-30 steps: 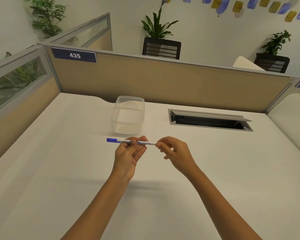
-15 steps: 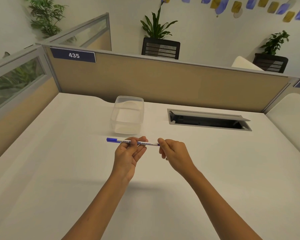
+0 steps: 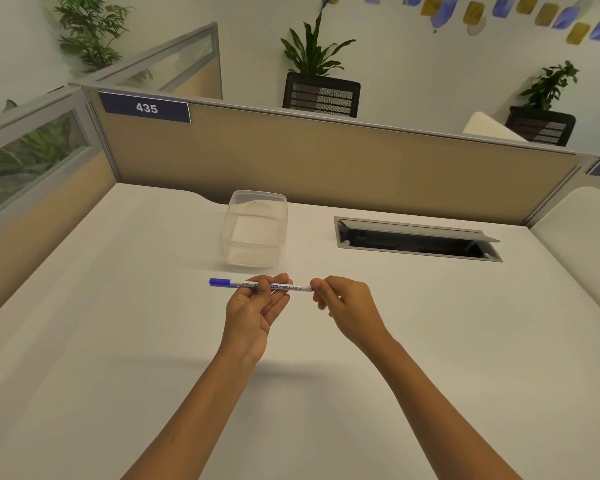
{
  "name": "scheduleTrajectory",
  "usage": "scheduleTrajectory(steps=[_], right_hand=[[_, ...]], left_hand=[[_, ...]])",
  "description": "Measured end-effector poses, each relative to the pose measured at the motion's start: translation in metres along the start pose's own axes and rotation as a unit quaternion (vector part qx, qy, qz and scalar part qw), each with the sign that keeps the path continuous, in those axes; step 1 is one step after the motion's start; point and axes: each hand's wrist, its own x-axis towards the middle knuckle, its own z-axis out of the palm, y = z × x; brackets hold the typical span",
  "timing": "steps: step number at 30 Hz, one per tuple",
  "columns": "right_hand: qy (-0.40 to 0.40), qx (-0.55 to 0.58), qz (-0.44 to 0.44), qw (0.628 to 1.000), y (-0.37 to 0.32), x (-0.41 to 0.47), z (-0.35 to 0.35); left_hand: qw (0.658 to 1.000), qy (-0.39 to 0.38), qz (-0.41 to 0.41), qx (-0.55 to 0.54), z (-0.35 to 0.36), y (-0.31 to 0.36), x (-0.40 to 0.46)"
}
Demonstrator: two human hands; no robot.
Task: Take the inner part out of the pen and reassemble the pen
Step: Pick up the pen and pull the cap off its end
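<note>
Pen (image 3: 257,285): level at frame centre, blue cap pointing left.
Left hand (image 3: 253,308): fingers clamped around pen's middle.
Right hand (image 3: 347,304): fingertips pinched on pen's right end.
Worktop (image 3: 118,341): white, below both hands.

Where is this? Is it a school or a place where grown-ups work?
It looks like an office. The white desk is fenced by a cubicle wall with a number sign, 435. Office chairs stand behind it, and the hands hold a whiteboard pen.
</note>
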Motion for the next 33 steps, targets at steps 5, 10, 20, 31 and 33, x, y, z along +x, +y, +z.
scheduleTrajectory(steps=[5, 10, 20, 31, 33], right_hand=[[-0.005, 0.010, 0.016, 1.000, -0.0029, 0.0008, 0.0026], [0.025, -0.031, -0.095, 0.995, 0.0031, 0.0014, 0.0006], [-0.005, -0.006, 0.017, 1.000, 0.0028, 0.0000, 0.0001], [0.015, -0.051, -0.082, 0.995, 0.0029, -0.0013, 0.0010], [0.005, -0.034, -0.042, 0.999, 0.0016, -0.0017, 0.0027]], left_hand=[[1.000, 0.007, 0.003, -0.001, -0.0029, 0.0006, -0.0006], [1.000, 0.003, 0.004, 0.004, -0.0037, 0.0024, 0.0004], [1.000, -0.001, 0.005, 0.003, -0.0048, 0.0014, -0.0006], [1.000, -0.001, 0.004, 0.004, -0.0063, 0.0009, 0.0016], [1.000, -0.005, 0.006, 0.006, -0.0057, 0.0008, 0.0014]])
